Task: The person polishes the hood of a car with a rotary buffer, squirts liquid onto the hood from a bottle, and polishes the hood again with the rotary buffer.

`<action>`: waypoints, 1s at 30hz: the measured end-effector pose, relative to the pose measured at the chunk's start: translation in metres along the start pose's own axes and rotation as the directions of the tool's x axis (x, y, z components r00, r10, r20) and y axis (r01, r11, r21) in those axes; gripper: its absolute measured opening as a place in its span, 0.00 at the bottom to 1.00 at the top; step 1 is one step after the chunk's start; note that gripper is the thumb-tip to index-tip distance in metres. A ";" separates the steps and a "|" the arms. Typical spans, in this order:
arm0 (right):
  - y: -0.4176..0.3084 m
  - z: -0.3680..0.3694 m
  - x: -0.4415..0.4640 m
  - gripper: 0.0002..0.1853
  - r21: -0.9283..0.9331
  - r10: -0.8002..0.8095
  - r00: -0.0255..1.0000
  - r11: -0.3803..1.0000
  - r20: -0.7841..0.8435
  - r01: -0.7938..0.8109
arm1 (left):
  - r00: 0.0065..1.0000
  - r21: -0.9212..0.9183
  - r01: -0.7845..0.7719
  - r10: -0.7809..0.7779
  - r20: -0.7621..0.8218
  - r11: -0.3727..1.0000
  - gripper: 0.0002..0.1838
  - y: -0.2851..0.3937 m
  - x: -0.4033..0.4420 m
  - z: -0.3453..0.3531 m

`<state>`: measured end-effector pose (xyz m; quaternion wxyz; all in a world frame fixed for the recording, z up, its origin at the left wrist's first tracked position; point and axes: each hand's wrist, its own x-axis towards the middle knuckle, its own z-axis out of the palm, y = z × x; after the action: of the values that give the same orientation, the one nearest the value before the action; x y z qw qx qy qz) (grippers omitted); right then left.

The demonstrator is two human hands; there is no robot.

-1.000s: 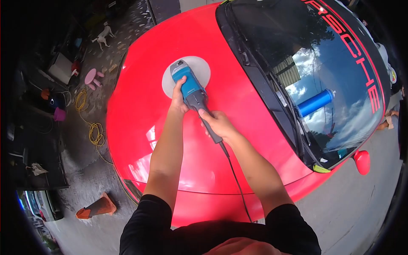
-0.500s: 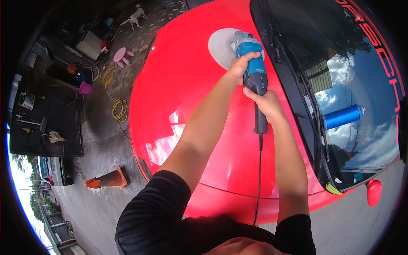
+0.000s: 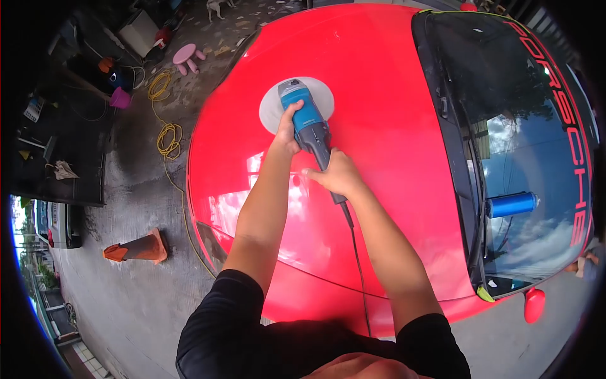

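Observation:
A teal and black corded polisher [image 3: 304,117] is in both my hands over a red car hood [image 3: 379,189]. My left hand [image 3: 288,131] wraps round the teal body close to its head, thumb on top. Further back, my right hand [image 3: 338,172] grips the black rear handle. The round white polishing pad [image 3: 271,110] lies against the hood, partly covered by the tool. From the handle's end a black power cord [image 3: 357,252] runs back toward my body and over the hood's near edge.
On the windshield [image 3: 530,151] lies a blue cylinder [image 3: 512,204]. A green cloth [image 3: 485,294] sits at the windshield's near corner. Left of the car are a yellow hose or cable [image 3: 169,140], a fallen orange cone [image 3: 142,247], a pink stool [image 3: 187,55] and a magenta bucket [image 3: 120,97].
Both hands have carried the polisher left across the hood, away from the windshield and slightly nearer me. The tool is now angled more to the left. My view has shifted too.

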<state>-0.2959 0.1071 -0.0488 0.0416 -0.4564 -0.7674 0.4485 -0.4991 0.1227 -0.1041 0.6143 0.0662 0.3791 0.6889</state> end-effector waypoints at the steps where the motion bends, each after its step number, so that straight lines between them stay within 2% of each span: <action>1: -0.002 0.009 -0.003 0.27 0.048 -0.021 0.998 0.999 0.064 0.018 | 1.000 -0.034 -0.004 0.004 -0.021 0.999 0.36 0.005 -0.002 -0.019; 4: -0.007 0.024 -0.025 0.20 0.504 -0.028 0.951 0.853 0.309 -0.139 | 1.000 -0.148 -0.018 0.019 0.009 0.989 0.39 0.013 -0.010 -0.066; 6: -0.004 0.035 -0.034 0.13 0.577 -0.041 0.950 0.802 0.309 -0.154 | 0.996 -0.190 -0.079 0.086 0.031 0.979 0.38 0.011 -0.019 -0.075; 7: -0.002 0.036 -0.039 0.17 0.615 -0.033 0.939 0.764 0.343 -0.197 | 0.993 -0.204 -0.097 0.107 0.038 0.974 0.37 0.008 -0.024 -0.075; 10: 0.013 0.040 -0.044 0.17 0.559 -0.016 0.950 0.812 0.311 -0.170 | 0.995 -0.201 -0.074 0.087 0.057 0.977 0.38 0.000 -0.024 -0.063; 13: 0.021 0.018 -0.055 0.17 0.559 0.063 0.986 0.818 0.152 -0.138 | 0.997 -0.186 0.013 0.002 0.080 0.983 0.39 -0.009 0.003 -0.029; 16: 0.039 -0.018 -0.053 0.17 0.650 0.150 0.988 0.747 0.044 -0.142 | 0.994 -0.011 0.047 -0.046 0.100 0.999 0.38 -0.018 0.026 0.040; 18: 0.057 -0.041 -0.049 0.18 0.700 0.156 0.986 0.710 -0.056 -0.073 | 0.990 0.089 0.099 -0.107 0.088 0.991 0.38 -0.029 0.046 0.091; 20: 0.068 -0.064 -0.052 0.19 0.754 0.200 0.968 0.656 -0.151 -0.018 | 0.991 0.222 0.087 -0.107 0.083 0.971 0.39 -0.051 0.072 0.140; 22: 0.081 -0.088 -0.054 0.19 0.782 0.237 0.945 0.623 -0.225 0.029 | 0.989 0.259 0.113 -0.134 0.065 0.959 0.41 -0.078 0.077 0.183; 24: 0.091 -0.112 -0.057 0.18 0.811 0.227 0.949 0.584 -0.217 0.046 | 0.993 0.366 0.074 -0.104 0.063 0.928 0.42 -0.108 0.056 0.213; 26: 0.095 -0.128 -0.060 0.16 0.784 0.218 0.951 0.619 -0.219 0.038 | 0.975 0.297 0.085 -0.141 0.173 0.951 0.39 -0.131 0.042 0.224; 27: 0.095 -0.136 -0.064 0.16 0.785 0.223 0.955 0.620 -0.196 0.016 | 0.988 0.278 0.050 -0.089 0.130 0.959 0.36 -0.128 0.025 0.234; 30: 0.093 -0.137 -0.067 0.16 0.773 0.207 0.967 0.634 -0.148 -0.017 | 0.995 0.311 0.057 -0.079 0.058 0.949 0.32 -0.123 0.038 0.216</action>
<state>-0.1301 0.1639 -0.0120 0.2883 -0.4898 -0.4651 0.6787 -0.2897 0.2472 -0.0404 0.6326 0.1722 0.4625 0.5968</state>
